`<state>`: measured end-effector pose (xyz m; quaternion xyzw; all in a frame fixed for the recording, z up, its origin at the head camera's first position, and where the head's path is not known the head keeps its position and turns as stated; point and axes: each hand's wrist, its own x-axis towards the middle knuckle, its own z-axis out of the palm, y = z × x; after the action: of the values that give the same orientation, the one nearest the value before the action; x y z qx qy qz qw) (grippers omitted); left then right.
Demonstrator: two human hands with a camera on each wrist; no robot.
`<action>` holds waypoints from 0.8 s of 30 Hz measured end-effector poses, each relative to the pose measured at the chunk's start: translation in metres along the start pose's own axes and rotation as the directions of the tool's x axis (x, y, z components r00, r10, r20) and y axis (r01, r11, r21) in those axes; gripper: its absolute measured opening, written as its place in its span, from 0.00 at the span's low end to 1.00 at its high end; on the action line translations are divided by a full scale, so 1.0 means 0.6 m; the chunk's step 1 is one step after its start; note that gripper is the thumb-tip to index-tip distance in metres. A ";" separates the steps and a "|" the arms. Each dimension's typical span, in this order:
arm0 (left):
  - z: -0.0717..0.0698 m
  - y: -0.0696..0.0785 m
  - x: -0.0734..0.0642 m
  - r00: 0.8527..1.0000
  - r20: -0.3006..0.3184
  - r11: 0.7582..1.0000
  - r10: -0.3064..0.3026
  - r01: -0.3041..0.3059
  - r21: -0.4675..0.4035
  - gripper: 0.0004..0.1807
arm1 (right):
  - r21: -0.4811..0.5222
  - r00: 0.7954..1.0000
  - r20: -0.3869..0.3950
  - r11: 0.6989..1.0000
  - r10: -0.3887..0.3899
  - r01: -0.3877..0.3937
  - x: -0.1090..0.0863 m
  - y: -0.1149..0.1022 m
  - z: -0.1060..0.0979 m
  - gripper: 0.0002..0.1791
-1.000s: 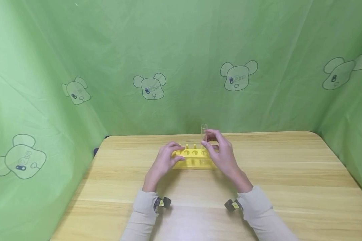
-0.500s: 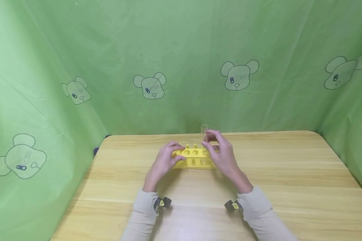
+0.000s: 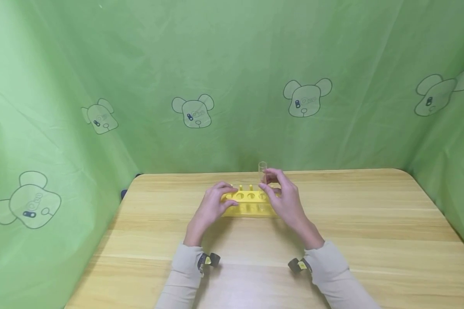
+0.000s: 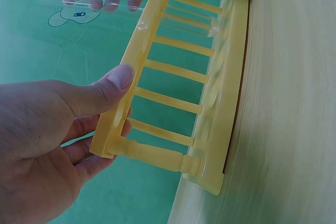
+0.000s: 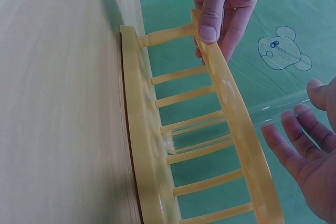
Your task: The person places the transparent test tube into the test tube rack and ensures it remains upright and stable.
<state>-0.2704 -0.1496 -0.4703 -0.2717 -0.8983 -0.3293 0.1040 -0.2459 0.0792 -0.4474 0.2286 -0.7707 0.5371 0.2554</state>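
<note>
A yellow test tube rack (image 3: 245, 209) stands on the wooden table, with a row of round holes on top and upright pegs behind. My left hand (image 3: 212, 204) grips the left end of its top bar, thumb (image 4: 122, 77) on the near side and fingers behind. A clear glass test tube (image 3: 262, 167) stands upright in one hole towards the right. Its rounded lower end (image 5: 169, 142) is at the rack's base. My right hand (image 3: 287, 195) holds the tube's upper part between thumb (image 5: 317, 94) and fingertips. The rack's right end is partly hidden behind that hand.
The wooden table (image 3: 371, 223) extends on both sides and in front of the rack. Green curtains (image 3: 239, 56) with bear-head drawings hang behind and at the sides. A camera (image 3: 212, 259) is strapped at each wrist.
The test tube has sunk slightly lower in the rack, its rim now a little nearer my right fingers. Both hands stay almost in place and the rack has not moved.
</note>
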 end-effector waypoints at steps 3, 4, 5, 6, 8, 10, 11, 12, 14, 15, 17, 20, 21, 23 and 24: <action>0.000 0.000 0.000 1.000 0.000 1.000 -0.003 0.003 -0.001 0.22 | 0.004 1.000 0.001 1.000 -0.015 0.015 0.001 -0.019 -0.004 0.22; 0.000 0.000 0.000 1.000 -0.001 1.000 -0.003 0.003 -0.002 0.22 | 0.007 1.000 0.001 1.000 -0.018 0.018 0.001 -0.022 -0.005 0.21; 0.000 0.000 0.000 1.000 -0.002 1.000 0.000 0.000 -0.001 0.22 | 0.008 1.000 0.001 1.000 -0.020 0.020 0.001 -0.024 -0.005 0.21; 0.000 0.000 0.000 1.000 -0.004 1.000 0.002 -0.002 0.000 0.22 | 0.009 1.000 0.000 1.000 -0.022 0.022 0.000 -0.024 -0.005 0.22; 0.001 -0.001 0.000 1.000 -0.008 1.000 0.007 -0.007 -0.001 0.22 | 0.008 1.000 -0.002 1.000 -0.021 0.021 0.000 -0.022 -0.004 0.22; 0.001 -0.001 0.000 1.000 -0.008 1.000 0.005 -0.005 -0.002 0.22 | 0.003 1.000 -0.004 1.000 -0.016 0.016 0.000 -0.020 -0.004 0.22; 0.001 -0.001 0.000 1.000 -0.008 1.000 0.005 -0.005 0.000 0.23 | 0.000 1.000 -0.005 1.000 -0.014 0.014 -0.001 -0.019 -0.003 0.22; 0.001 -0.001 0.000 1.000 -0.008 1.000 0.004 -0.004 -0.001 0.23 | -0.002 1.000 -0.005 1.000 -0.012 0.012 -0.001 -0.018 -0.003 0.22; 0.001 -0.002 0.000 1.000 -0.006 1.000 0.003 -0.003 -0.001 0.22 | -0.004 1.000 -0.004 1.000 -0.010 0.010 -0.001 -0.017 -0.002 0.22; 0.001 -0.001 0.000 1.000 -0.004 1.000 0.000 0.000 -0.001 0.22 | -0.002 1.000 -0.002 1.000 -0.008 0.008 -0.002 -0.017 -0.002 0.21; 0.001 -0.001 0.000 1.000 -0.004 1.000 -0.001 0.001 -0.002 0.22 | 0.002 1.000 0.000 1.000 -0.006 0.006 -0.002 -0.019 -0.002 0.21; 0.000 0.000 0.000 1.000 -0.001 1.000 -0.003 0.003 -0.004 0.22 | 0.011 1.000 0.002 1.000 -0.006 0.006 -0.003 -0.021 -0.003 0.21; 0.000 0.001 0.000 1.000 -0.001 1.000 -0.002 0.002 -0.003 0.22 | 0.014 1.000 0.002 1.000 -0.006 0.006 -0.003 -0.022 -0.003 0.20; -0.001 0.002 0.000 1.000 -0.001 1.000 -0.001 0.001 -0.003 0.22 | 0.017 1.000 0.004 1.000 -0.006 0.006 -0.003 -0.023 -0.003 0.20; -0.001 0.002 0.000 1.000 -0.001 1.000 0.001 -0.001 -0.003 0.22 | 0.018 1.000 0.005 1.000 -0.007 0.007 -0.003 -0.024 -0.003 0.20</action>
<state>-0.2696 -0.1493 -0.4693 -0.2720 -0.8976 -0.3309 0.1042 -0.2354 0.0765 -0.4379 0.2350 -0.7655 0.5427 0.2535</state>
